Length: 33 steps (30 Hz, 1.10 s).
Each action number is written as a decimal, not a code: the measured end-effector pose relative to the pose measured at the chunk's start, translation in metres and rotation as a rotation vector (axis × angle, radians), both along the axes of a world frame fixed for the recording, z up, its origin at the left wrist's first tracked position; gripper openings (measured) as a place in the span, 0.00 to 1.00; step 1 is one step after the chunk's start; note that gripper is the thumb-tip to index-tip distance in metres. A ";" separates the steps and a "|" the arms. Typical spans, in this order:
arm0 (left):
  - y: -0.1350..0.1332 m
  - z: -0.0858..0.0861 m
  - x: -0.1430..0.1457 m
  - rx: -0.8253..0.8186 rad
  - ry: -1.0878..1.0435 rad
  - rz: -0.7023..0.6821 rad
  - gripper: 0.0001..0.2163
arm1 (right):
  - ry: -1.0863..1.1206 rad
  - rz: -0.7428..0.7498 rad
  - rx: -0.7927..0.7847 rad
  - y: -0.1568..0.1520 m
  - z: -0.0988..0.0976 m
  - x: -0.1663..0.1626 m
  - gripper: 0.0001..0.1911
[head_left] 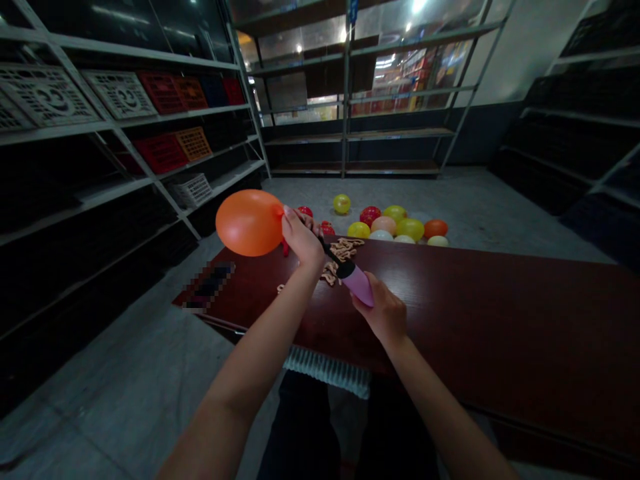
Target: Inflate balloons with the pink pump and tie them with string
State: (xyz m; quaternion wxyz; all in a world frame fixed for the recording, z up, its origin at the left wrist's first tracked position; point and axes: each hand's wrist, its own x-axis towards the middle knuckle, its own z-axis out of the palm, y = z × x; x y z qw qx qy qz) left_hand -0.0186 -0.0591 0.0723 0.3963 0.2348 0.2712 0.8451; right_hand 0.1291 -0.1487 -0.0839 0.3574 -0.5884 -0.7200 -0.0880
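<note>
An inflated orange balloon point(250, 223) points to the left, its neck pinched in my left hand point(303, 239). My right hand point(384, 308) is wrapped round the body of a purple hand balloon pump point(359, 283). The pump's black end and rod lead up toward my left hand, whose fingers hide the spot where nozzle and balloon neck meet. Beneath the pump, a heap of uninflated beige balloons point(345, 249) lies on the dark red-brown table point(475, 300). A bit of red point(285, 247) shows just behind my left wrist.
Several inflated balloons point(410, 229) in yellow, red, orange and pale colours rest on the floor beyond the table. A pixelated dark object point(210, 287) lies at the table's left end. Shelving with crates point(160, 92) lines the left; a metal rack point(345, 133) stands behind.
</note>
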 end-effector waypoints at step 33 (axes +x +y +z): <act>0.020 0.011 -0.073 0.027 -0.051 0.075 0.20 | -0.096 0.104 0.251 0.002 -0.003 -0.005 0.24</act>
